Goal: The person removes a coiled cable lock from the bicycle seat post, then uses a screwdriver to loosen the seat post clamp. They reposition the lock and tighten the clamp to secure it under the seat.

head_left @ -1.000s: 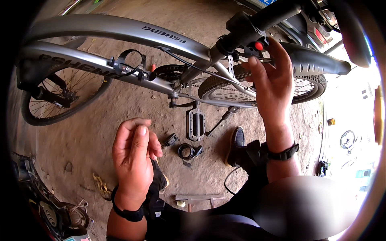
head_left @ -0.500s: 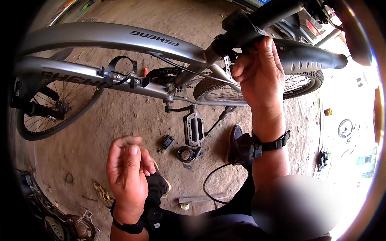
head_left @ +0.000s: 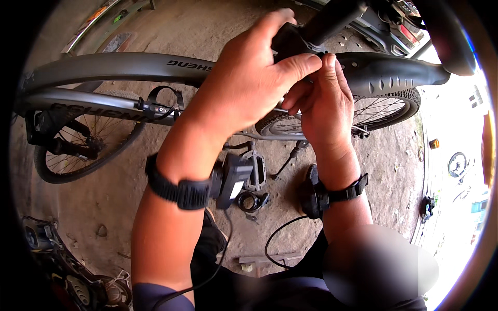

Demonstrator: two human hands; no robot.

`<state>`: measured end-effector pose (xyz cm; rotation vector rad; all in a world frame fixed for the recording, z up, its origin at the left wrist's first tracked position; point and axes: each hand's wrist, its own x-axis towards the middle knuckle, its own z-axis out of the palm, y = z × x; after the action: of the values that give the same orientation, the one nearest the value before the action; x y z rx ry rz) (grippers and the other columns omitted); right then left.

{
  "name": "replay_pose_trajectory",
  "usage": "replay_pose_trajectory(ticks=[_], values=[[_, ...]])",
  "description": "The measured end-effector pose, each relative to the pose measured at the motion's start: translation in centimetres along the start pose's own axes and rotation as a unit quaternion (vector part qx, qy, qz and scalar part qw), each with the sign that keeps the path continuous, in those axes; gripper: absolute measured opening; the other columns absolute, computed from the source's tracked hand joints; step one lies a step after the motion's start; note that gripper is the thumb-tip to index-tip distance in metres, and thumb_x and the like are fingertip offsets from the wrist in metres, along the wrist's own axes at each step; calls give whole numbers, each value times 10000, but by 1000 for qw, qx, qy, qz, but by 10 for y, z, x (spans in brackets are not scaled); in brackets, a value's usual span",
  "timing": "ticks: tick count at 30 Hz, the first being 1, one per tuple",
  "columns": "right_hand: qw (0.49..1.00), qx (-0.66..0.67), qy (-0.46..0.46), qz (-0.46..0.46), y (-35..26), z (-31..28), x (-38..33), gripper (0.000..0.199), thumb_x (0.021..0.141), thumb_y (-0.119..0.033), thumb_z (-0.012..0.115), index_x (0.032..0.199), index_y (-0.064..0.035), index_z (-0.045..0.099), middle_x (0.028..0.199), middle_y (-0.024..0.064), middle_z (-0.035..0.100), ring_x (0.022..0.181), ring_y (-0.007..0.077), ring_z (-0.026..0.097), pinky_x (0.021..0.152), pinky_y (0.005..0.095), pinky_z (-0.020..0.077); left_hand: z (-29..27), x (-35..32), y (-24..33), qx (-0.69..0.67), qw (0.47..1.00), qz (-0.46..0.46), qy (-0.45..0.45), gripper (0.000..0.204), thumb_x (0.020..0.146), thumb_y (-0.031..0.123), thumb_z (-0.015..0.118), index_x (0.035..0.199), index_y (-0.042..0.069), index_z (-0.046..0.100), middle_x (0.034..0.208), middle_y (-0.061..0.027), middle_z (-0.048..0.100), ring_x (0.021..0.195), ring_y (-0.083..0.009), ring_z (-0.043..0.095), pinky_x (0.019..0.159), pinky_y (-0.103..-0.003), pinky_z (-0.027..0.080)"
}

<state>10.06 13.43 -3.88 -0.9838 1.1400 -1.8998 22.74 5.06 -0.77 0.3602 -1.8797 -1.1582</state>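
My left hand (head_left: pixel 248 83) curls at the block (head_left: pixel 289 44), beside the post (head_left: pixel 334 23) at 1 o'clock, likely steadying it. My right hand (head_left: pixel 328 106), fingers bent, adjoins. Grip: cannot tell. Mudguard (head_left: pixel 384 76): 2 o'clock.

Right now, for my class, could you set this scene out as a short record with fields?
Left hand: at the black block on the post
Right hand: close beside the left thumb; anything held is hidden
Bike: grey frame, kickstand down
Bottle cage: on the lower tube, no bottle
Ground: bare earth, black coil near the pedal
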Motion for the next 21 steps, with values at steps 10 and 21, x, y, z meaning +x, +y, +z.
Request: replay_pose_trajectory(ticks=[10,21], values=[[999,-19,44,6,-6,9,-5,475,1073,-506,470,1197,-53,542,756,63,641,505,143,620,443,233,429,6,12,-16,21,1000,22,-5,440,924,211,788,1266,14,594,1005,-11,676,918,-91,605,850,-263,511],[999,-14,32,-1,-4,6,-2,476,1067,-503,488,1184,-48,561,1018,80,647,516,164,629,439,250,433,-2,7,-29,-173,982,-31,-68,543,1061,155,584,1536,-1,371,1287,-82,601,1083,-107,584,964,-267,489]])
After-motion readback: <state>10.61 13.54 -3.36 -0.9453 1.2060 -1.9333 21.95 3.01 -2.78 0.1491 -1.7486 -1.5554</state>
